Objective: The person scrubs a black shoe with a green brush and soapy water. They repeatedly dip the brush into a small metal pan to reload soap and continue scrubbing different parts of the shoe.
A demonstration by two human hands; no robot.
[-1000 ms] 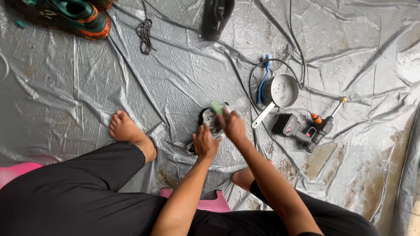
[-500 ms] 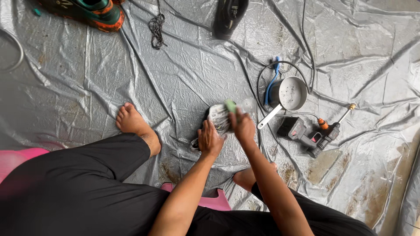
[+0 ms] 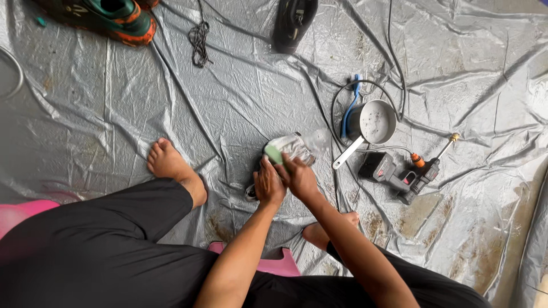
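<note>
Both hands have slid slightly lower against the grey tarpaulin (image 3: 142, 102) since half a second ago, though the head camera has shifted too, so part of that is the view. Left hand (image 3: 268, 185) presses down on the near end of a grey shoe (image 3: 291, 147), fingers curled over its edge, steadying it. Right hand (image 3: 298, 175) has its fingers clenched around a green scrubbing brush (image 3: 273, 153), held against the shoe's side. Foam whitens the upper, so the scrubbing looks well under way; the heel end under the hands stays hidden, and no rinsing shows yet. Just right of the shoe lies a small metal saucepan (image 3: 374, 121) with sudsy water, a blue brush (image 3: 349, 108) behind it, and a cordless spray gun (image 3: 402, 174) further right. Well beyond the shoe, by the far edge, rest a green-and-orange sneaker (image 3: 111, 17), a black shoe (image 3: 292, 21) and a bundle of black laces (image 3: 199, 41).
</note>
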